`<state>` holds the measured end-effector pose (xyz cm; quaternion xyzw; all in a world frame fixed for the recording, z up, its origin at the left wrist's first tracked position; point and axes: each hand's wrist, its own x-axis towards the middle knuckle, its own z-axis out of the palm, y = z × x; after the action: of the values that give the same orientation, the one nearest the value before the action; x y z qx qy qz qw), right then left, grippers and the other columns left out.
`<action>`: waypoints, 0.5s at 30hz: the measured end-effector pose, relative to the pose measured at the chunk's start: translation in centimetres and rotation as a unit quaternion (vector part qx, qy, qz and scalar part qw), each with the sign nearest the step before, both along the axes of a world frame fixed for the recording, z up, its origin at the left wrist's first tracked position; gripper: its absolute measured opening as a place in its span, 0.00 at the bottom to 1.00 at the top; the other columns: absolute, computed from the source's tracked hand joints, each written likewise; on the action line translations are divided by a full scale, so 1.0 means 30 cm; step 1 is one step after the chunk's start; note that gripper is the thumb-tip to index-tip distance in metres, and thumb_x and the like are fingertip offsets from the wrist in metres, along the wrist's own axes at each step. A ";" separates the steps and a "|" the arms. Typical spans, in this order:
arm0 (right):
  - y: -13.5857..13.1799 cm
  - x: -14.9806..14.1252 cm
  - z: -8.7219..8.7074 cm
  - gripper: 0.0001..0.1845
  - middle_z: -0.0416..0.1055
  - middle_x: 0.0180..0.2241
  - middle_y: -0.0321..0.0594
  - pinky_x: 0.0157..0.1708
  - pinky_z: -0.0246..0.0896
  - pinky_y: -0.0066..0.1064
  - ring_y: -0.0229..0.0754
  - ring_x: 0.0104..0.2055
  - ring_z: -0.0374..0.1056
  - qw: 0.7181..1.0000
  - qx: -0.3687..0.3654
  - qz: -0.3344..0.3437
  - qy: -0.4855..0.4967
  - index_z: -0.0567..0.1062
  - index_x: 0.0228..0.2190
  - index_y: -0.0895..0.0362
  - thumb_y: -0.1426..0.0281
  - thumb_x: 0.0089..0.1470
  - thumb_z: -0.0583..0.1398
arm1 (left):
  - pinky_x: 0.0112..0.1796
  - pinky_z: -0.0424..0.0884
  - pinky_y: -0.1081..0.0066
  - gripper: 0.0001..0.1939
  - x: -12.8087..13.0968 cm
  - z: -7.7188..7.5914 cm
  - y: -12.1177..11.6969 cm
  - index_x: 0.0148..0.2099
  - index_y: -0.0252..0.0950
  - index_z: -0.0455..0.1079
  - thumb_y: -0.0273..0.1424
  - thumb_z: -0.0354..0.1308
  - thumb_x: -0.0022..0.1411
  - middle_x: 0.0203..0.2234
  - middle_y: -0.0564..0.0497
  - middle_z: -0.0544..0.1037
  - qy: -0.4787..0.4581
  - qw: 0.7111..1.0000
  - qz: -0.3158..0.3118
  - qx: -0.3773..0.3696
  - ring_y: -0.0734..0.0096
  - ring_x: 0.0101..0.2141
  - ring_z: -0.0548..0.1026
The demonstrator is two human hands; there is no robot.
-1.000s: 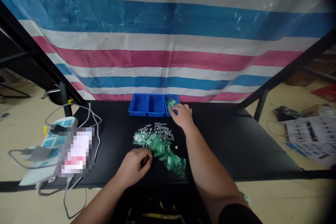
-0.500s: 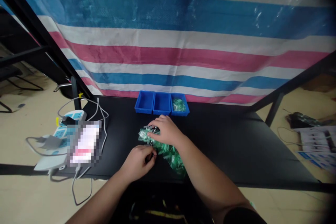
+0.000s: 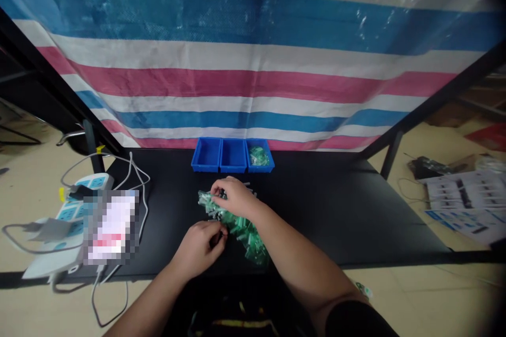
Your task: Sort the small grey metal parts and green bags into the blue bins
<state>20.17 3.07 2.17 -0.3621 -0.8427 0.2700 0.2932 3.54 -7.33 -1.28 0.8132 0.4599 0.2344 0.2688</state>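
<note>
Surface: black tabletop (image 3: 336, 210), striped tarpaulin (image 3: 253, 84) behind it.
Left hand (image 3: 197, 245): fingers pressed together, pinching one small thing, too hidden to name.
Right hand (image 3: 233, 197): fingers curved, touching green plastic bags (image 3: 241, 231); grip I cannot tell.

Plastic bags (image 3: 259, 156) in rightmost bin (image 3: 261, 170)

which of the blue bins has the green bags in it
The rightmost of the three blue bins: it alone holds green plastic packets.

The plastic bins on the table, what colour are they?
The plastic bins are bright blue, clearest in the head view.
</note>
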 end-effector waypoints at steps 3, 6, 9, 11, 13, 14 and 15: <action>0.025 0.045 0.011 0.03 0.72 0.34 0.36 0.37 0.62 0.30 0.38 0.34 0.67 0.992 0.045 -0.049 0.105 0.74 0.34 0.55 0.74 0.58 0.60 | 0.35 0.64 0.70 0.06 0.000 0.003 -0.001 0.40 0.39 0.72 0.28 0.53 0.65 0.24 0.55 0.71 0.000 1.000 -0.001 0.000 0.69 0.29 0.73; 0.074 0.121 0.008 0.05 0.70 0.38 0.41 0.41 0.66 0.34 0.42 0.39 0.69 0.951 0.147 -0.208 0.174 0.73 0.34 0.54 0.73 0.60 0.57 | 0.35 0.64 0.71 0.06 0.000 0.009 -0.002 0.40 0.39 0.72 0.28 0.53 0.65 0.24 0.55 0.71 -0.002 1.000 -0.005 0.000 0.70 0.29 0.73; 0.135 0.216 -0.017 0.08 0.71 0.42 0.46 0.51 0.65 0.39 0.47 0.48 0.70 0.910 0.204 -0.329 0.150 0.75 0.36 0.54 0.73 0.60 0.55 | 0.35 0.64 0.71 0.06 0.001 0.014 -0.003 0.40 0.40 0.72 0.28 0.53 0.66 0.24 0.55 0.71 0.000 1.000 -0.006 0.002 0.70 0.28 0.72; 0.169 0.273 -0.043 0.08 0.73 0.46 0.48 0.56 0.62 0.43 0.50 0.51 0.69 0.908 0.195 -0.361 0.085 0.77 0.37 0.54 0.72 0.57 0.58 | 0.35 0.64 0.71 0.06 0.001 0.015 -0.002 0.40 0.40 0.72 0.29 0.53 0.66 0.23 0.56 0.71 0.002 1.000 -0.005 0.002 0.70 0.28 0.72; 0.193 0.313 -0.069 0.09 0.74 0.49 0.49 0.59 0.59 0.47 0.54 0.55 0.67 0.910 0.172 -0.378 0.020 0.78 0.38 0.55 0.71 0.53 0.61 | 0.35 0.64 0.71 0.06 0.002 0.015 -0.002 0.40 0.40 0.72 0.29 0.54 0.66 0.23 0.56 0.71 0.003 1.000 -0.004 0.000 0.71 0.28 0.72; 0.201 0.325 -0.080 0.10 0.75 0.50 0.48 0.60 0.57 0.48 0.55 0.57 0.66 0.910 0.160 -0.381 -0.001 0.79 0.39 0.55 0.70 0.53 0.62 | 0.35 0.64 0.71 0.06 0.002 0.015 -0.001 0.40 0.40 0.72 0.29 0.54 0.66 0.24 0.56 0.71 0.003 1.000 -0.003 -0.001 0.71 0.28 0.72; 0.207 0.332 -0.090 0.11 0.76 0.50 0.47 0.61 0.55 0.49 0.56 0.58 0.65 0.911 0.150 -0.384 -0.014 0.79 0.40 0.55 0.69 0.53 0.63 | 0.35 0.64 0.71 0.06 0.002 0.015 -0.001 0.40 0.40 0.72 0.28 0.54 0.66 0.24 0.56 0.71 0.004 1.000 -0.002 -0.002 0.71 0.28 0.72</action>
<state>30.13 9.27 -0.55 -0.6134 -0.6729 0.0022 0.4134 3.60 -7.37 -0.83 0.8147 0.4595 0.2296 0.2692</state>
